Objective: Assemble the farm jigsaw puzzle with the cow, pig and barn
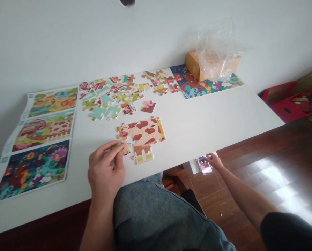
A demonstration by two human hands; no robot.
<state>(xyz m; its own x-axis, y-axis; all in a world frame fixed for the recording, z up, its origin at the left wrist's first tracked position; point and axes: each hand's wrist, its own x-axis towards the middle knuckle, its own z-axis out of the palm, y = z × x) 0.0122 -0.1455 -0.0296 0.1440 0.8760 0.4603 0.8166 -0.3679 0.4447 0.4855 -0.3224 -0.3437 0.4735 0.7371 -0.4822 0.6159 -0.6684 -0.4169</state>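
Down near the bottom middle of the frame, the left hand is pinching a small green-and-cream cardboard jigsaw piece between thumb and fingertips, right up against the left side of a part-built, brown-spotted cow puzzle lying flat on the white tabletop. Those pieces look like thin, stiff, very light card, so no weight to worry about, though the tabs could probably bend if forced. I'd take them by the edges, much like this grip does. Wrist is bent, fingers curled over, forearm rising from the bottom of the frame. Over at lower right, the right hand reaches past the tabletop edge, its grip closed on a small blurred rectangular object, maybe a card or phone, can't tell. Upper middle, loose multicoloured puzzle pieces lie scattered, with a printed picture sheet along the left.
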